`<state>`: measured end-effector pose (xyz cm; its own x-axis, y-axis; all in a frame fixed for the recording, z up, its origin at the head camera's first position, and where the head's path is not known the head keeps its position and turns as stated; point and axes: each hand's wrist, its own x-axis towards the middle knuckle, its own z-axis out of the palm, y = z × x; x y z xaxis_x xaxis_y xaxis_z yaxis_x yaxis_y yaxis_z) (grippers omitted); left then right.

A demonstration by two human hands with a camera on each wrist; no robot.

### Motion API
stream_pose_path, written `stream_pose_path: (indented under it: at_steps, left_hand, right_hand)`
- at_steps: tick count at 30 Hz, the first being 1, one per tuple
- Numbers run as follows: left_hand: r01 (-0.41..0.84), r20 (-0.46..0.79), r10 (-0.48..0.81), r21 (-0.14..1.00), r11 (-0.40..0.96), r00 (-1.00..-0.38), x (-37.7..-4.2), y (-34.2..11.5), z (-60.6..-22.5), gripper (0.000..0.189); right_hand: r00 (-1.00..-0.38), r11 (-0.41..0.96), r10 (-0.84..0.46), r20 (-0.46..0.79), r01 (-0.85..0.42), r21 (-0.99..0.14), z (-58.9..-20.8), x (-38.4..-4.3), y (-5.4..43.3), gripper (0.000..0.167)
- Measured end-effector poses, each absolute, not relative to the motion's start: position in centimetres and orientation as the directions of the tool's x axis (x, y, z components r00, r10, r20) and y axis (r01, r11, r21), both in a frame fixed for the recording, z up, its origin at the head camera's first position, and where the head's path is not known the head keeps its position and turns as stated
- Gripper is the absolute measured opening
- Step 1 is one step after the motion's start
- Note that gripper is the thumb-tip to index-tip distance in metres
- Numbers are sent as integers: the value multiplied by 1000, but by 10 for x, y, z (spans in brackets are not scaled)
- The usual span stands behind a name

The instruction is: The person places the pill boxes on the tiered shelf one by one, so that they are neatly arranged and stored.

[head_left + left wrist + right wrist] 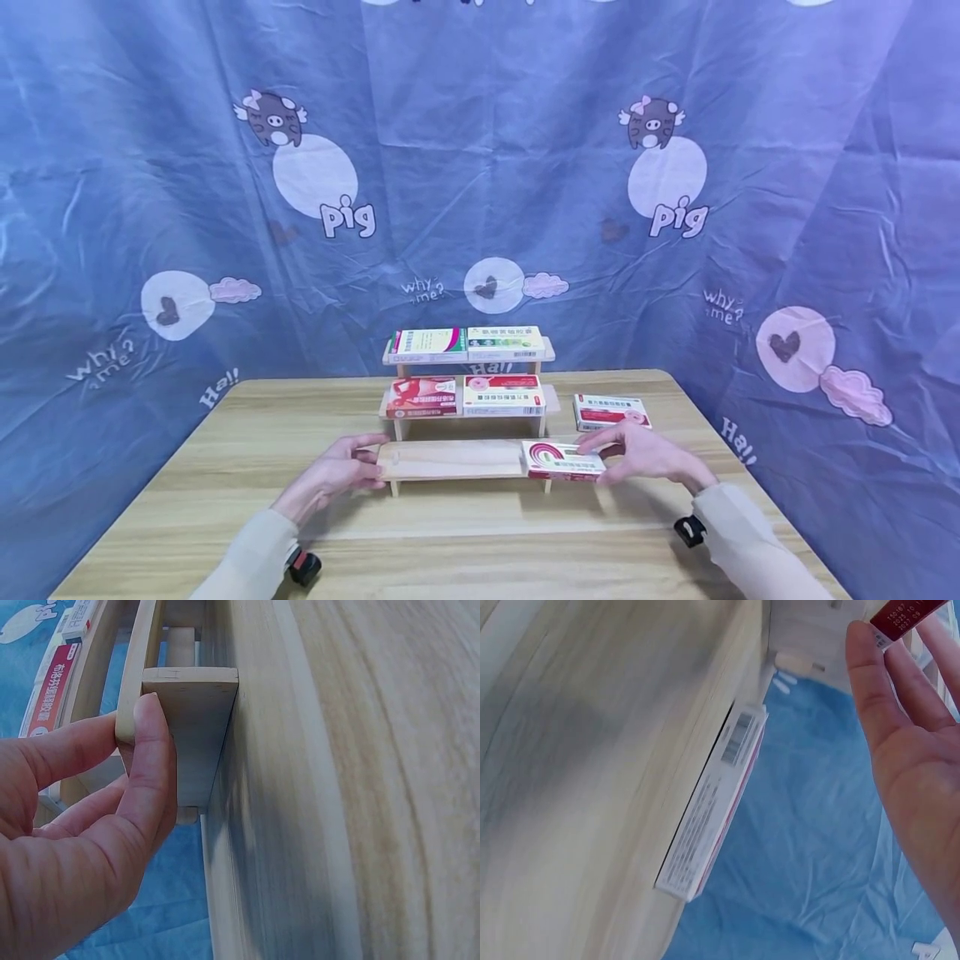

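Observation:
A three-tier wooden display rack stands on the table. My left hand pinches the left end of its lowest board; in the left wrist view the thumb and fingers of that hand grip the board edge. At the other end of that tier, my right hand holds a white and red medicine box by its right side. Only a dark red end of this box shows in the right wrist view, between the fingers. It lies flat, at the right end of the board.
Two medicine boxes, red and white-red, lie on the middle tier. The top tier bears a green-edged white box and a white-green box. Behind my right hand, another white-red box lies on the table. A blue curtain hangs behind.

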<state>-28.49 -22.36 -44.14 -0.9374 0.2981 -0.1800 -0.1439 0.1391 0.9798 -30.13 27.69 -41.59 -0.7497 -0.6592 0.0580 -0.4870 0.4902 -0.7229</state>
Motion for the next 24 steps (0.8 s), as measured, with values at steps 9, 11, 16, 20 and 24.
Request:
stream_pose_path:
  at_steps: [9,11,16,20,24]
  left_hand:
    - [-135,-167,324,984,121,-931,-288,-225,-446,74]
    - [-135,-168,323,984,120,-931,-287,-225,-445,74]
    - [-136,-167,321,984,117,-932,-287,-225,-445,74]
    - [-137,-168,318,984,118,-933,-286,-224,-444,74]
    - [-135,-168,309,983,125,-936,-285,-223,-445,75]
  right_hand:
    - [-762,491,-646,45,-461,-739,-422,-303,255,49]
    - [-765,486,-643,44,-451,-748,-423,-303,250,48]
    - [-763,447,-644,56,-434,-783,-425,-304,238,46]
    - [-770,466,-633,76,-458,-757,-427,-305,226,45]
    - [-781,485,-619,77,-457,-746,-429,-306,217,45]
